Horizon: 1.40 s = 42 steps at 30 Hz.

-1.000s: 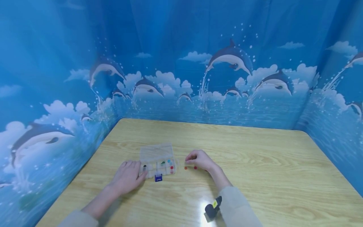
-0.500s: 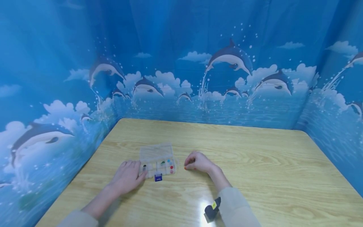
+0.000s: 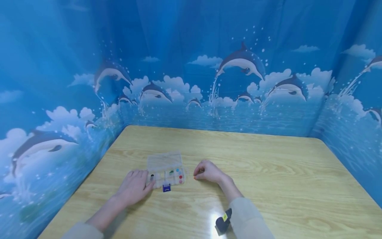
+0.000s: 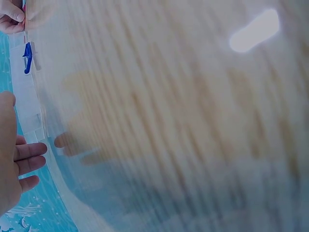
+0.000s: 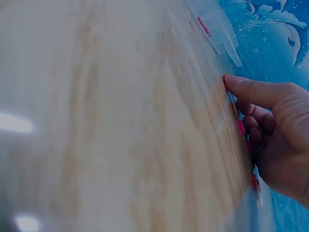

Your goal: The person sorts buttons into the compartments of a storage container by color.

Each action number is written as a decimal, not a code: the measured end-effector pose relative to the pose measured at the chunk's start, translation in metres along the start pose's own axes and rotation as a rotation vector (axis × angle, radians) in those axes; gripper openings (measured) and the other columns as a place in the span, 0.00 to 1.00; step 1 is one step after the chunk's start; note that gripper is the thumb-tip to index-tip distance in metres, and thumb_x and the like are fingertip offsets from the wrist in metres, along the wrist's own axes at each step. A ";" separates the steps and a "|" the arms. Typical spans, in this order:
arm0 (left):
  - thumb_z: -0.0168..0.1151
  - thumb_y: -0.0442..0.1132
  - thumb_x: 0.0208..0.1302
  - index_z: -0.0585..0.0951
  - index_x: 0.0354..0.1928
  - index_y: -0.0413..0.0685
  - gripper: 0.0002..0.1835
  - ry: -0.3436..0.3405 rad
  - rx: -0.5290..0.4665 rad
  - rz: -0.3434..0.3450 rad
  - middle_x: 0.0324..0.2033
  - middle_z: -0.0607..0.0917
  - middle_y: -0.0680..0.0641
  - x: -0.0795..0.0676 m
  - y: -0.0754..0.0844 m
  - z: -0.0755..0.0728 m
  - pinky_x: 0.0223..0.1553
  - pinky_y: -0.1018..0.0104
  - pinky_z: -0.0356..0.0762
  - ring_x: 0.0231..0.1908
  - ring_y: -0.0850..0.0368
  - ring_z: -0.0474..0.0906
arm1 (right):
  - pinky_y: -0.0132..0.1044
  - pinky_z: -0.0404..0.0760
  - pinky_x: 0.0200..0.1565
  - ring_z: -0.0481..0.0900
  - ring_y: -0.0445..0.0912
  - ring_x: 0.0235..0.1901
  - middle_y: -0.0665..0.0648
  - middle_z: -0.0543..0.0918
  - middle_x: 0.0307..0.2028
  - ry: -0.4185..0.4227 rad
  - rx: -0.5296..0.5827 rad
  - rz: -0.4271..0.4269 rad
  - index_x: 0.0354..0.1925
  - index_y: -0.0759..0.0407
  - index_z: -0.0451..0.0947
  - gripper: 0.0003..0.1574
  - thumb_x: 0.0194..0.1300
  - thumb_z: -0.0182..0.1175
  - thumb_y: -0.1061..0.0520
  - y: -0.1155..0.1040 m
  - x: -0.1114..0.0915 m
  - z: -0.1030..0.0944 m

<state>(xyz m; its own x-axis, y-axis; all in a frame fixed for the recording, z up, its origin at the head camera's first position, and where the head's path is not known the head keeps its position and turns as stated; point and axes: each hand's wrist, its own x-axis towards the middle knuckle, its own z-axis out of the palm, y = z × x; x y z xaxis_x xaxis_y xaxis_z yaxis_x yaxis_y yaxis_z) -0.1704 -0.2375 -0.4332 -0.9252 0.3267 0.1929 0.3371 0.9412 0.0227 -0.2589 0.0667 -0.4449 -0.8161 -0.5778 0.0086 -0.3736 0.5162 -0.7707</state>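
A clear plastic compartment box (image 3: 161,183) lies on the table, its see-through lid (image 3: 164,161) folded back and a blue latch (image 3: 166,188) at its front. Small round coloured pieces sit in some compartments, among them a red piece (image 3: 180,177) and a black piece (image 3: 152,175). My left hand (image 3: 133,186) rests at the box's left end, fingers (image 4: 30,151) fairly straight. To the right of the box, my right hand (image 3: 209,172) pinches a small orange piece (image 5: 224,76) at the tabletop. The thumb tip shows against it; the index fingertip is hidden.
Loose pink (image 5: 241,127) and red (image 5: 255,182) pieces lie by my right hand in the right wrist view. A black device with a yellow label (image 3: 223,221) is at my right sleeve. A blue dolphin-print curtain (image 3: 191,66) surrounds the table (image 3: 268,172).
My right hand has come down slightly and its fingertips have closed on the orange piece. The loose pieces beside it are now covered in the head view. My left hand and the box stay put.
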 end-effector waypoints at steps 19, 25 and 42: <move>0.51 0.52 0.66 0.73 0.45 0.34 0.24 0.011 -0.005 0.008 0.41 0.79 0.35 -0.002 0.000 -0.001 0.51 0.46 0.67 0.47 0.40 0.73 | 0.32 0.71 0.28 0.70 0.41 0.26 0.52 0.76 0.29 -0.023 0.133 0.064 0.29 0.63 0.80 0.04 0.53 0.65 0.63 -0.004 -0.003 -0.003; 0.52 0.52 0.66 0.73 0.43 0.35 0.23 0.023 -0.002 0.012 0.40 0.79 0.36 -0.002 0.000 -0.001 0.51 0.46 0.67 0.46 0.40 0.74 | 0.33 0.72 0.27 0.71 0.42 0.24 0.51 0.78 0.29 0.000 0.154 0.087 0.31 0.59 0.80 0.04 0.56 0.64 0.60 -0.001 -0.002 -0.006; 0.52 0.52 0.65 0.73 0.42 0.36 0.22 0.031 0.005 0.019 0.39 0.79 0.37 -0.002 0.001 -0.002 0.49 0.47 0.68 0.45 0.40 0.74 | 0.36 0.75 0.33 0.75 0.44 0.34 0.52 0.80 0.36 0.110 0.280 0.155 0.38 0.60 0.80 0.08 0.61 0.61 0.57 0.003 -0.004 -0.012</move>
<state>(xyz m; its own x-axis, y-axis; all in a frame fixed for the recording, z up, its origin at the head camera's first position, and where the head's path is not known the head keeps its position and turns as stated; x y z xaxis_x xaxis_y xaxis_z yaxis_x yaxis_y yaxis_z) -0.1678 -0.2368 -0.4314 -0.9127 0.3418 0.2240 0.3537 0.9352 0.0143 -0.2622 0.0787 -0.4396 -0.9021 -0.4267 -0.0650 -0.1188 0.3902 -0.9131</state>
